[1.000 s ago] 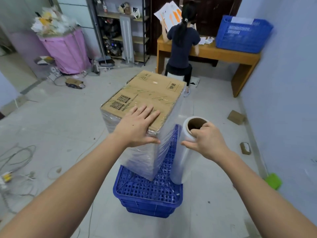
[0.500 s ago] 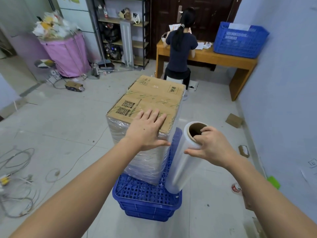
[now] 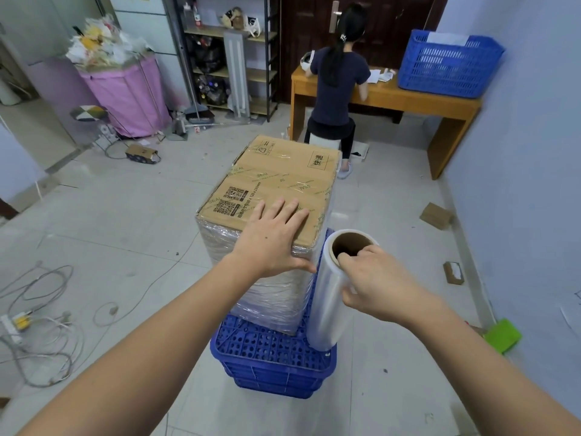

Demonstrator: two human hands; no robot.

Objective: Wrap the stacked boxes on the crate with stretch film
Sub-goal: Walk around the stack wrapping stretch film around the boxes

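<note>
Standing on an upturned blue crate (image 3: pixel 270 357) at mid-floor, the boxes (image 3: pixel 276 190) form one stack, cardboard top bare, sides already clouded with film (image 3: pixel 267 294) down to the crate. Left hand (image 3: pixel 270 239) lies flat on the near right corner of the top box, fingers straight and spread, thumb down over the wrapped side; it grips nothing. Right hand (image 3: pixel 374 281) holds the roll (image 3: pixel 330 297) just right of the stack: fingers hooked into the open cardboard core at the top, thumb curled round the outside of the film. Roll hangs near upright, slightly tilted, lower end over the crate's right edge; a sheet of film runs from it to the stack's right side. Farther out: grey tiled floor (image 3: pixel 125 231), loose cables (image 3: pixel 41 325) and a power strip at left, small cardboard scraps (image 3: pixel 437 215) and a green object (image 3: pixel 503 335) by the right wall. At the back a person (image 3: pixel 338 86) sits facing away at a wooden desk (image 3: pixel 408 99) bearing a blue basket (image 3: pixel 446 67); a pink bin (image 3: pixel 125 89) heaped with paper and a shelf rack (image 3: pixel 226 51) stand at left.
</note>
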